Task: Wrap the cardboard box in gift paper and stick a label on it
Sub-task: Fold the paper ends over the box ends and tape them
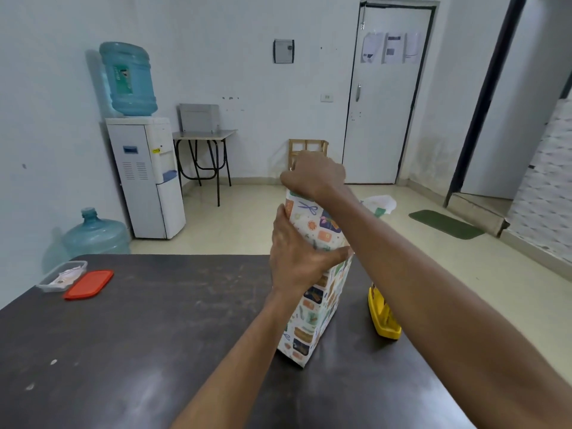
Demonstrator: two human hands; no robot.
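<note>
The box (312, 308) stands on end on the dark table (139, 335), covered in white gift paper with colourful prints. My left hand (294, 258) grips its upper left side, thumb across the near face. My right hand (315, 176) is closed over the paper at the box's top end, pressing or pinching it there. The top fold itself is hidden under that hand. No label is visible on the box.
A yellow tape dispenser (383, 314) lies on the table just right of the box. At the table's far left corner sit a clear plastic container (60, 275) with small papers and its red lid (89, 283). Beyond are a water dispenser (148, 174) and a door.
</note>
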